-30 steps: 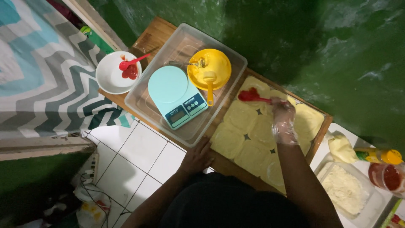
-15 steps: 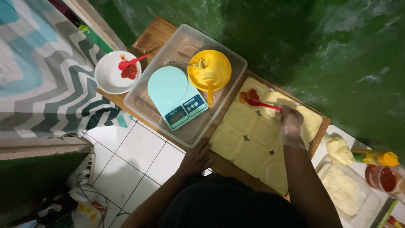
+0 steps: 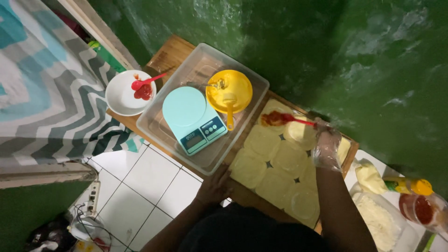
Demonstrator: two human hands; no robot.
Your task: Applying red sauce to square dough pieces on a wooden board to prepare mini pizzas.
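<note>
Several round pale dough discs (image 3: pixel 275 161) lie on a wooden board (image 3: pixel 351 154). My right hand (image 3: pixel 325 148), inside a clear plastic glove, grips a red spoon (image 3: pixel 291 119) whose sauce-covered bowl rests on the far-left disc, where a red smear spreads. My left hand (image 3: pixel 215 185) presses on the near edge of the board, holding nothing, next to a clear plastic tub (image 3: pixel 163 109).
The tub holds a mint kitchen scale (image 3: pixel 193 116) and a yellow bowl (image 3: pixel 229 91). A white bowl (image 3: pixel 128 93) with red sauce and a red spoon sits at left. A container of grated cheese (image 3: pixel 380 219) and a sauce jar (image 3: pixel 422 210) stand at right. Green wall behind.
My right hand has drawn the red spoon over to the far-left disc, spreading sauce there. The left hand stays on the board's edge.
</note>
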